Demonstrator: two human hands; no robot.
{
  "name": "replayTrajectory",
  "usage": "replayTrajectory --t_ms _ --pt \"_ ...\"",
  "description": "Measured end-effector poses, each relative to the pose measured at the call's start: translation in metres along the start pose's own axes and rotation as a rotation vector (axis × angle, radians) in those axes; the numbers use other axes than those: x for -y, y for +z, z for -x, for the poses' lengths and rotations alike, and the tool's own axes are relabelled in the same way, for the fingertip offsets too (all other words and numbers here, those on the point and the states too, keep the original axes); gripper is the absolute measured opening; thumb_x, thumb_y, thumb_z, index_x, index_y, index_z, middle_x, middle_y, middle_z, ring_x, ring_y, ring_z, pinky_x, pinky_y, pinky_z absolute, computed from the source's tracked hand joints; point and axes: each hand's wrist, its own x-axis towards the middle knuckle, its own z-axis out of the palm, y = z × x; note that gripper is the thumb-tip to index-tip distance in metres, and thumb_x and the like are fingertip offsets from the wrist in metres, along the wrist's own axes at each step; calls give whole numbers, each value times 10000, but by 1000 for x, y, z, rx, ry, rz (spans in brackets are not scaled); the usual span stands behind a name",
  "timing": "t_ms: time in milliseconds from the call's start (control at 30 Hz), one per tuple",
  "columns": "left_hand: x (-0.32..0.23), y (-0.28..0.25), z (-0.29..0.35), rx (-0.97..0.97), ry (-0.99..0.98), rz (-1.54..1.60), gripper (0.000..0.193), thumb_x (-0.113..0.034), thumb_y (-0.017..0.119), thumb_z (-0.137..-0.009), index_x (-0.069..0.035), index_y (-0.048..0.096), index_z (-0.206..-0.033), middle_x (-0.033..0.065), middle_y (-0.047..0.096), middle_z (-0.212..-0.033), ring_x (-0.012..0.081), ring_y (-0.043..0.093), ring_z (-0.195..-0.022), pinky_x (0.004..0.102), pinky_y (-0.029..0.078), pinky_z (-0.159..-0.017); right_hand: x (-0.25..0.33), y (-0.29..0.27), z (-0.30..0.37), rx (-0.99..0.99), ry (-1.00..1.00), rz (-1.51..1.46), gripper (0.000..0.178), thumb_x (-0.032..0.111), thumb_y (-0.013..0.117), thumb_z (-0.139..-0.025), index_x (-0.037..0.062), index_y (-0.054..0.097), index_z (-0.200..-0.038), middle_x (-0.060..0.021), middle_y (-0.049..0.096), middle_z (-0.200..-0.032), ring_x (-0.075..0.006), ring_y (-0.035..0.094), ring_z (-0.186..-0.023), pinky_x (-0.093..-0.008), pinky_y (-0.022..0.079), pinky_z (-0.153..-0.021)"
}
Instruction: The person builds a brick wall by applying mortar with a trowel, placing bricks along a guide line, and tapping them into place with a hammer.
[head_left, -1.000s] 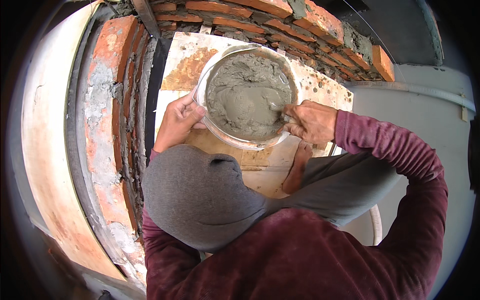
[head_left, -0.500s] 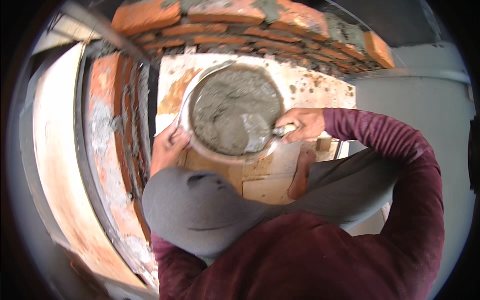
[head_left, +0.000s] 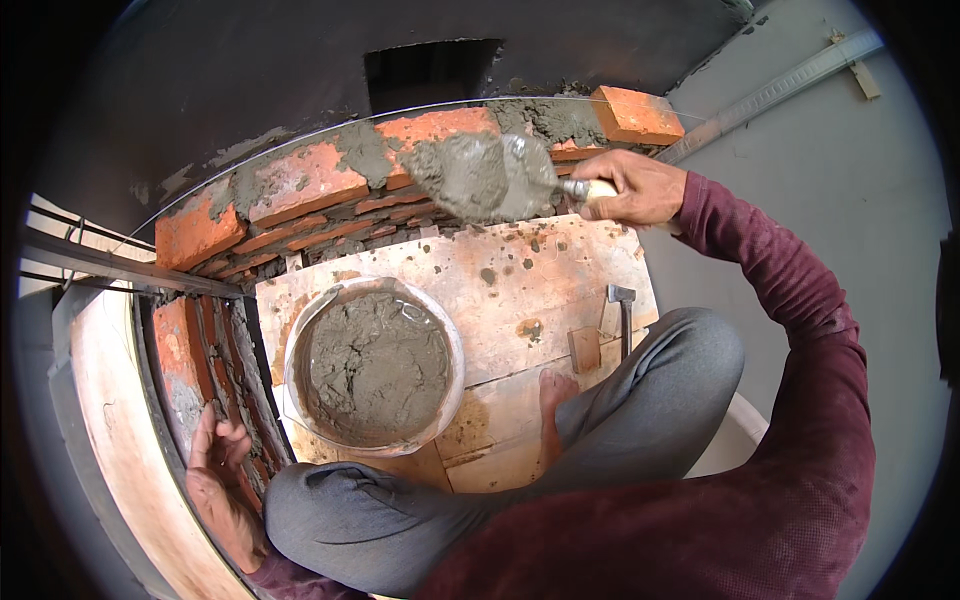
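Observation:
My right hand (head_left: pixel 640 188) grips the pale handle of a trowel (head_left: pixel 530 172). The blade carries a heap of wet grey mortar (head_left: pixel 462 172) and is held over the curved brick wall (head_left: pixel 300 185), just left of a brick (head_left: pixel 637 115) at the wall's right end. My left hand (head_left: pixel 220 470) is beside the side brick wall (head_left: pixel 180 350), fingers loosely bent and apart, with nothing seen in it. Between my left knee and the curved wall stands a round white bucket (head_left: pixel 458 385) of mortar, which neither hand touches.
Stained wooden boards (head_left: pixel 560 270) lie under the bucket and my bare foot. A hammer-like tool (head_left: pixel 623 310) and a brown block (head_left: pixel 584 350) are by my right knee. A thin string (head_left: pixel 330 128) runs along the wall top. A metal bar (head_left: pixel 780 95) leans at the right.
My right hand has lifted the trowel, loaded with mortar, out of the bucket and over the wall. My left hand has left the bucket's rim for the side wall. The view has shifted.

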Motion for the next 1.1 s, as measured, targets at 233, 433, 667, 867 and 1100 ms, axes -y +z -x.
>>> replayTrajectory --t_ms 233,433,667,867,1100 --pt "-65 48 21 466 156 -276 688 -589 605 -909 5 653 -1252 138 633 -989 232 618 -913 345 472 -830 -110 -5 -27 -634 -15 1189 356 94 591 -880 43 483 -1216 -159 591 -991 -330 672 -809 -431 572 -642" --pt "-80 67 24 560 84 -416 722 -584 715 -812 23 676 -1199 168 661 -946 260 638 -892 338 473 -816 -124 10 1 -807 36 857 239 201 566 -943 12 490 -1066 -206 608 -867 -389 650 -756 -497 516 -645" --pt "-89 85 11 622 81 -664 774 -619 671 -827 69 650 -1182 206 666 -967 342 651 -913 384 494 -839 -103 44 31 -480 159 356 335 305 500 -992 -29 531 -1009 -287 606 -722 -466 637 -739 -524 489 -678" --pt "-83 92 5 643 92 -623 799 -633 662 -829 73 641 -1201 199 668 -969 322 651 -917 378 492 -842 -129 15 15 -490 208 340 375 290 462 -997 -61 583 -1049 -290 652 -823 -434 666 -758 -504 518 -768" --pt "-82 81 9 613 42 -537 798 -608 673 -839 91 623 -1219 202 667 -966 294 650 -926 359 490 -852 -34 1 26 -416 253 252 406 289 436 -1004 -79 602 -1046 -225 633 -719 -349 665 -658 -465 535 -686"
